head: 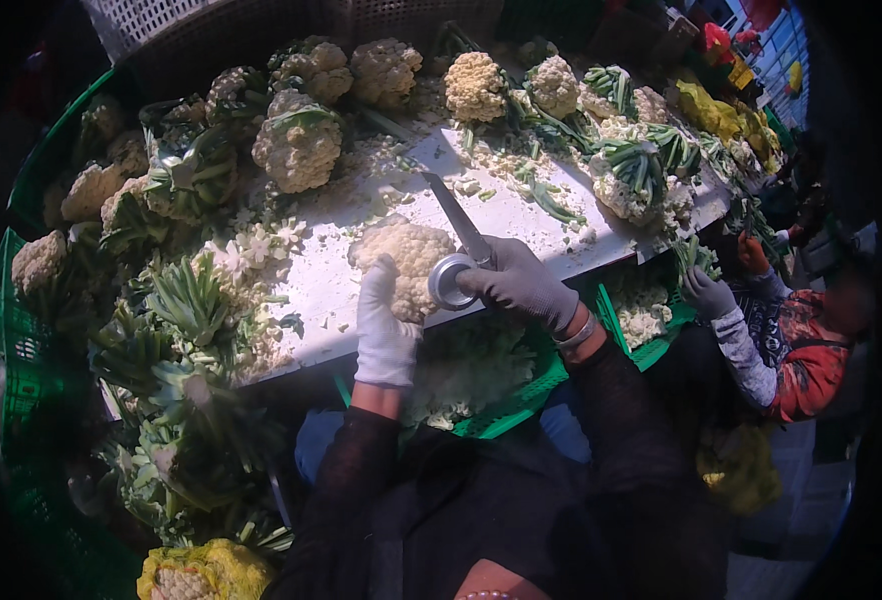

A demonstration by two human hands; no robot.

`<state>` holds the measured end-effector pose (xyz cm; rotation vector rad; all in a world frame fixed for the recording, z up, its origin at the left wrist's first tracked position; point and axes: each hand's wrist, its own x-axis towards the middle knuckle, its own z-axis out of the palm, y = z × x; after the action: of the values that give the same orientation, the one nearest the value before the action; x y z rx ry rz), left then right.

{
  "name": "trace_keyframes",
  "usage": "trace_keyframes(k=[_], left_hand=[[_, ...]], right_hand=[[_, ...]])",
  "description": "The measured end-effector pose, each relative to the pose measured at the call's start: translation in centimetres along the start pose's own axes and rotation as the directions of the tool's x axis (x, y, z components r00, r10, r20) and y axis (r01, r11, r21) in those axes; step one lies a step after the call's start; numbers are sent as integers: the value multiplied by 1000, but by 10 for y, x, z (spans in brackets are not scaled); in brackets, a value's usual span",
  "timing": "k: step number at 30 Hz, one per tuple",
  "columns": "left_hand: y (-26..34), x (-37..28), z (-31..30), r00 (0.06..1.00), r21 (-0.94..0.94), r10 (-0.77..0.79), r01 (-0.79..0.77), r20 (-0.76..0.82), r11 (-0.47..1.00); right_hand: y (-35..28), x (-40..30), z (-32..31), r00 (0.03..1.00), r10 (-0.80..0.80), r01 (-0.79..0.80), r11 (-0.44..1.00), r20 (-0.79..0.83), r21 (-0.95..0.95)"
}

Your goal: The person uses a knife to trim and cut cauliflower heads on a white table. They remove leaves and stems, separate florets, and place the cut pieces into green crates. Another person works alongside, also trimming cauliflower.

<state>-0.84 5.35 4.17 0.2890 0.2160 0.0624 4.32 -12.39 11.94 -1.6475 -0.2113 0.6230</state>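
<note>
My left hand point(387, 330), in a white knit glove, grips a cauliflower head point(403, 251) from its near left side above the front edge of the white work table point(328, 300). My right hand point(527, 285), in a grey coated glove, is closed on a knife point(457, 217) whose blade points up and away to the left. With the knife, the same hand holds a round metal ring-shaped tool point(450, 281) against the right side of the cauliflower. The fingers behind the ring are partly hidden.
Untrimmed cauliflowers point(298, 142) line the table's back and left, among scraps and cut leaf stalks point(193, 296). Below the front edge, a green crate point(501, 420) holds florets. At right, another person's gloved hand point(707, 292) holds a cauliflower piece. A yellow mesh bag point(204, 570) lies lower left.
</note>
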Motion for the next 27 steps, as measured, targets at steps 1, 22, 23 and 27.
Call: trace_keyframes(k=[1,22,23,27], left_hand=[[-2,-1,0,1000,44,16,-17,6,999],[-6,-2,-1,995,227,-63,44,75,973],[-8,0,-5,993,229,-89,69,79,971],[-8,-3,5,990,239,-48,15,131,971]], right_hand=[[3,9,-10,999,30,-32,998,-39,-55],[-26,31,6,990,-132,139,929,46,-344],[-16,34,6,971,-209,240,843,117,-481],[-26,46,-7,995,-88,68,944,-50,-322]])
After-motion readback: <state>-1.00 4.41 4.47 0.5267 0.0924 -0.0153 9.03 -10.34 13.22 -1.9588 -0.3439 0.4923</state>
